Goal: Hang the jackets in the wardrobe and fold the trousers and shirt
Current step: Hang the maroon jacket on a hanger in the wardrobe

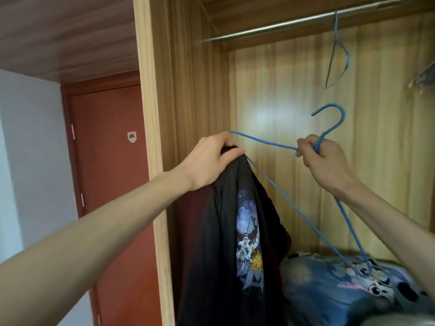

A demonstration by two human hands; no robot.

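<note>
A black jacket (226,243) with a printed patch hangs down in front of the open wardrobe. My left hand (211,158) grips its top edge, right at one corner of a blue wire hanger (266,143). My right hand (322,161) holds that hanger by its neck, just below the hook, which points up. The hanger is tilted, with its far corner low near the bedding. Above runs the metal rail (294,22) of the wardrobe.
Another blue hanger (336,57) hangs empty on the rail, and a further hanger shows at the right edge (423,78). Patterned blue bedding (341,285) lies on the wardrobe floor. The wardrobe's wooden side panel (150,137) stands left, with a red door (113,184) behind it.
</note>
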